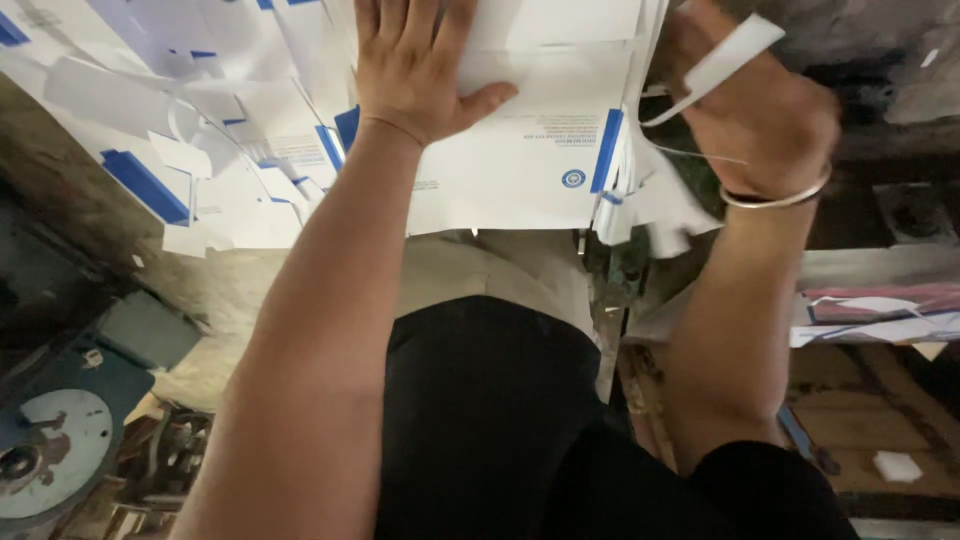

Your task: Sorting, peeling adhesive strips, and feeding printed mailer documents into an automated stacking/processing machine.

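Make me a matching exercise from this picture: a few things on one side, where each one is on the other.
Things:
1. left hand
2. right hand
3. metal bangle
4. round grey disc

Places:
A. lower left corner
B. flat on the white printed sheets
C. around the right wrist
D. at the stack's right edge, with a paper strip

Pairs: 1-B, 2-D, 3-C, 4-A
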